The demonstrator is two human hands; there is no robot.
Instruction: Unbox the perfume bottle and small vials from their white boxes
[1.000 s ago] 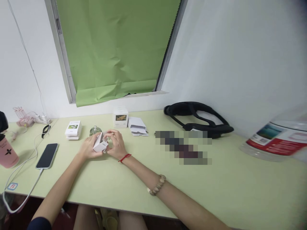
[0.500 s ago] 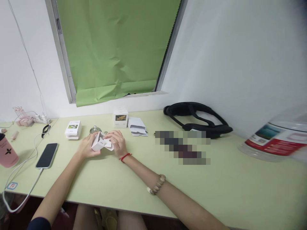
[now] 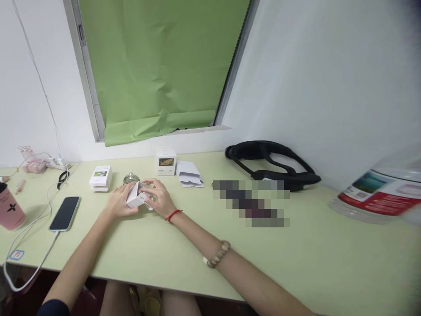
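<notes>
White carton, left of the frame's centre, is clasped in the curled left hand, while its opened end is touched by the right hand, whose grip cannot be determined; opening is judged done, remaining contents unverified.

Red cord, beaded bracelet, navy sleeve show.

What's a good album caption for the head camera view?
Left hand holding a white box, right fingers at its open end.
</notes>
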